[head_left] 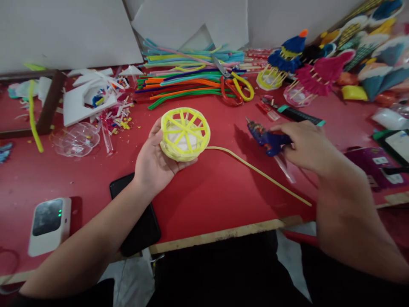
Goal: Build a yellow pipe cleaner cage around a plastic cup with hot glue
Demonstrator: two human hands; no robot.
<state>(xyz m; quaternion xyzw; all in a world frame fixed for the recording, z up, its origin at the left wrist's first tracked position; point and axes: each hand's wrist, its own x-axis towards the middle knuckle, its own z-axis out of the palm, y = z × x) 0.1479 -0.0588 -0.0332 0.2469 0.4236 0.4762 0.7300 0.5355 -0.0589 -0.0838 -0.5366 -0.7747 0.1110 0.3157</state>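
Our left hand (153,160) is cupped around a round yellow piece with wheel-like spokes (185,129), thumb at its side and fingers underneath, so that's sitting in our palm over the middle of the red surface (204,200). Our right hand (305,147) is wrapped round the handle of a dark blue glue gun (271,143), tip pointing up and left, well apart from the yellow piece.

Writing-wise, the white labels on the purple package (358,164) off to the right are too blurry for us to read.

As for room, we've got a pale, worn front edge (220,237) close to our body, with a flat black phone (143,226) near it, partly under our left forearm. The roomiest red stretch is between our hands, crossed by a thin pale-yellow strand (255,167).

Containers: we can see small bits inside the clear plastic flower-shaped tray (68,147) on the left.
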